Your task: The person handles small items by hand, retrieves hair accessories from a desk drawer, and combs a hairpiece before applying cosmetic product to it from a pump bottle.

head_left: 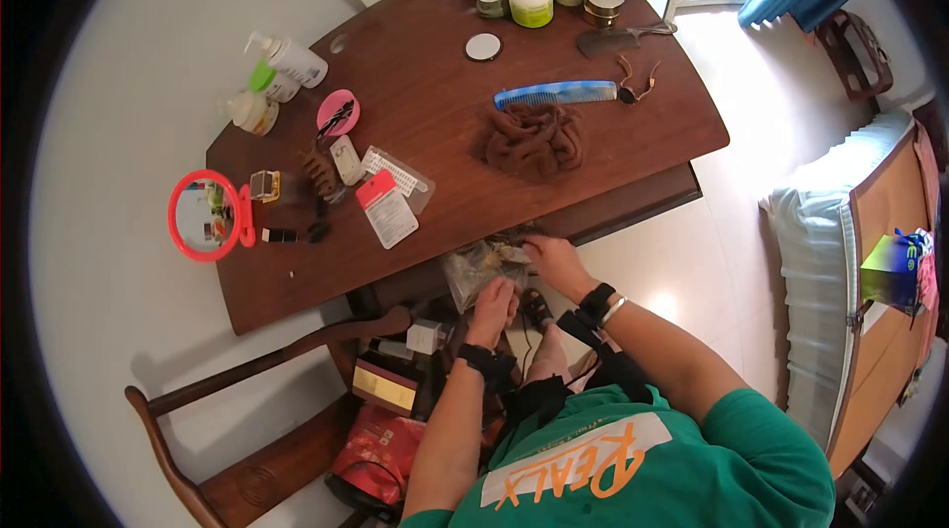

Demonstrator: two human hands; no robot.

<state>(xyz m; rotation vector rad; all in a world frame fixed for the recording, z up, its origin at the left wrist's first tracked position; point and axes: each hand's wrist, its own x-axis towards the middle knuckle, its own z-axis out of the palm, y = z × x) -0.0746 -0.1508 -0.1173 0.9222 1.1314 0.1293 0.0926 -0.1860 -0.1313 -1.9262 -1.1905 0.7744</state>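
A crumpled clear plastic bag (469, 276) with small pale and dark contents, too small to name, is just below the table's front edge, over an open drawer. My left hand (493, 312) is closed at the bag's lower right edge, fingers curled in. At the bag's upper right end, the bent fingers of my right hand (556, 265) pinch its edge, their tips partly hidden. Above my hands on the tabletop lie a bunched brown cloth (537, 140) and a blue comb (557, 93).
Wooden table (425, 73) carries bottles and jars at the back, a red-framed mirror (243, 217), a pink bowl (348, 101) and flat packets (388, 212) on the left. A wooden chair (257, 375) with a red bag (376, 449) stands at lower left. A bed (875, 330) is right.
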